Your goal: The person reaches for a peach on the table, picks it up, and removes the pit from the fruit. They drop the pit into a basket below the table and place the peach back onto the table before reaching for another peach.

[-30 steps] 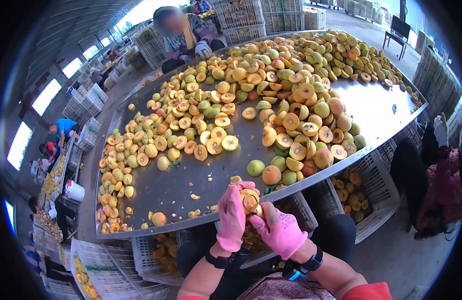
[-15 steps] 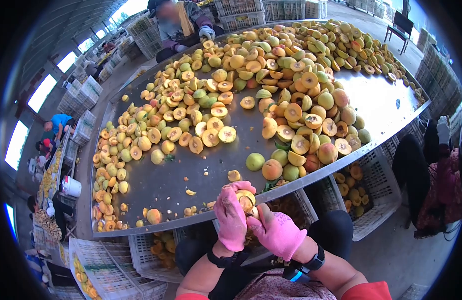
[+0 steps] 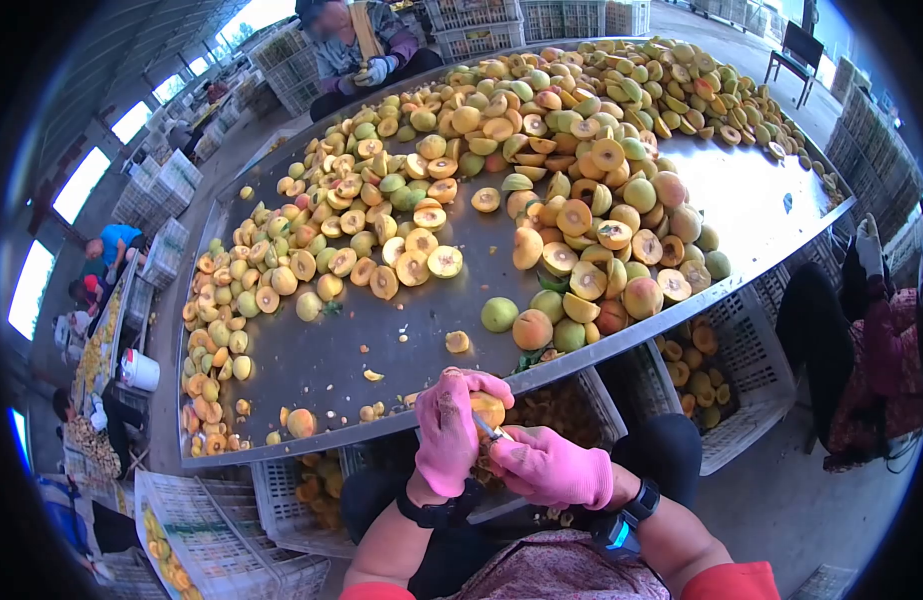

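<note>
Both hands wear pink gloves and meet just in front of the metal table's near edge. My left hand point(image 3: 448, 430) is closed around a peach half point(image 3: 488, 407), its fingers over the top. My right hand point(image 3: 552, 466) is closed on a small tool point(image 3: 490, 428), whose thin metal part points at the fruit. On the table point(image 3: 332, 350) lie heaps of whole and halved peaches point(image 3: 575, 217), many with brown centres facing up. A green peach point(image 3: 499, 314) and an orange one point(image 3: 533, 329) sit near the edge beyond my hands.
White crates point(image 3: 739, 375) with fruit stand under and beside the table's near edge; another crate point(image 3: 214, 535) is at lower left. A person point(image 3: 354, 50) sits across the table, and a person's dark-clothed legs point(image 3: 817, 330) show at right. A white bucket point(image 3: 140, 370) stands at left.
The tool's metal part now shows between my hands, and the fruit is turned differently. My right hand sits slightly lower. The person opposite has brought both hands together. The view has shifted slightly.
</note>
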### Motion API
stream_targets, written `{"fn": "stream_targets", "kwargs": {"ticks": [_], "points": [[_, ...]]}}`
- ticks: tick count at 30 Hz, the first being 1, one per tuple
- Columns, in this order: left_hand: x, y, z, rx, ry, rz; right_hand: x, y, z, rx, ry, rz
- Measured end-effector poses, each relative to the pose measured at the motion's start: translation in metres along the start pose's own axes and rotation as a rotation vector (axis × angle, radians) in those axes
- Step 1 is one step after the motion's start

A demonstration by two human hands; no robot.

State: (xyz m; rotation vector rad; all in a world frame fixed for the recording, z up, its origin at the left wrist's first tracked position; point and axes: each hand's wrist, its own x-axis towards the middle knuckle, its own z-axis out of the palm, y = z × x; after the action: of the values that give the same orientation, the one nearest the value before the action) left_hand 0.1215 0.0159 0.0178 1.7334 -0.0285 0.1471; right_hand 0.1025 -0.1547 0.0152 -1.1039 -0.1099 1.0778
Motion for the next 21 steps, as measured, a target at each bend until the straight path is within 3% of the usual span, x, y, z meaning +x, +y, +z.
{"fn": "stream_targets", "kwargs": {"ticks": [5,7,8,12,15,17,18,19,21], "points": [[-0.004,0.003,0.006,0.02,-0.03,-0.035,-0.002,0.014,-0.008,0.248,-0.217,0.025],[-0.007,0.007,0.003,-0.169,-0.142,-0.051,-0.003,0.021,-0.011,0.433,-0.427,0.035],[-0.006,0.012,0.0,-0.196,-0.223,-0.05,-0.002,0.024,-0.01,0.431,-0.424,0.035],[-0.001,0.01,-0.003,-0.352,-0.169,-0.118,-0.004,0.034,-0.008,0.404,-0.468,-0.115],[0.002,0.017,-0.032,-0.242,-0.057,0.003,-0.007,0.042,-0.013,0.373,-0.495,-0.143],[-0.003,0.039,-0.057,0.189,0.126,0.243,-0.009,0.038,-0.013,-0.007,-0.244,-0.092],[-0.011,0.049,-0.071,0.277,0.259,0.243,-0.005,0.034,-0.011,-0.172,-0.091,-0.013],[-0.024,0.055,-0.088,0.364,0.395,0.242,0.016,0.076,-0.021,-0.628,0.215,-0.236],[-0.051,0.055,-0.128,0.832,0.633,0.094,0.034,0.127,-0.043,-1.317,0.368,-0.004]]}}
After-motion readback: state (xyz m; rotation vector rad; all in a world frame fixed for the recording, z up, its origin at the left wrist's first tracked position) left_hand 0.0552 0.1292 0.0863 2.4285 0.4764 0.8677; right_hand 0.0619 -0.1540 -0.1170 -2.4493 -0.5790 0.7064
